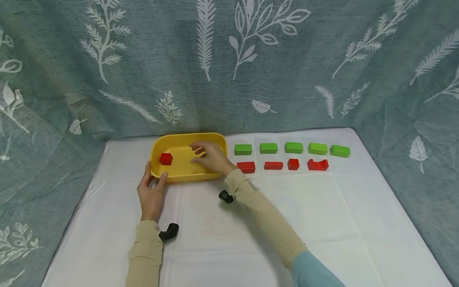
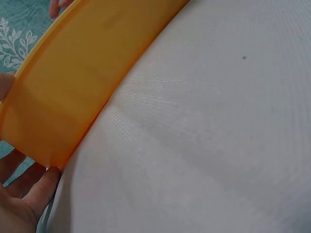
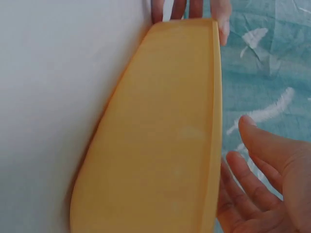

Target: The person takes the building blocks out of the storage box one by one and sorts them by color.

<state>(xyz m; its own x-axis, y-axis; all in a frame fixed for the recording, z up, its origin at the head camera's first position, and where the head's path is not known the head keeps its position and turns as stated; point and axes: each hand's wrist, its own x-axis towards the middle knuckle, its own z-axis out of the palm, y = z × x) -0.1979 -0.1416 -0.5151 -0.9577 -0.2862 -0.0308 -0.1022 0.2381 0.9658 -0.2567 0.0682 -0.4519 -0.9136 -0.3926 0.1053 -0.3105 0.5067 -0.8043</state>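
Observation:
A yellow tray [image 1: 186,179] stands at the back left of the white table. My left hand [image 1: 151,195] holds its near left corner, thumb over the rim and fingers along the end wall; in the left wrist view those fingers [image 2: 41,191] touch the tray's lower edge. Inside, toward the left, lies a red block [image 1: 166,159]. Over the right half of the tray is my right hand [image 1: 212,157], its fingers spread and loosely bent with nothing between them. The right wrist view has this hand [image 3: 267,187] beyond the tray wall [image 3: 150,126], thumb and fingers apart.
Right of the tray runs a row of several green blocks [image 1: 293,148]. In front of them lie two red oblong blocks [image 1: 273,165], a small red cube [image 1: 293,164] and a red block with a curved notch [image 1: 317,165]. A patterned green cloth [image 1: 215,99] hangs behind the table.

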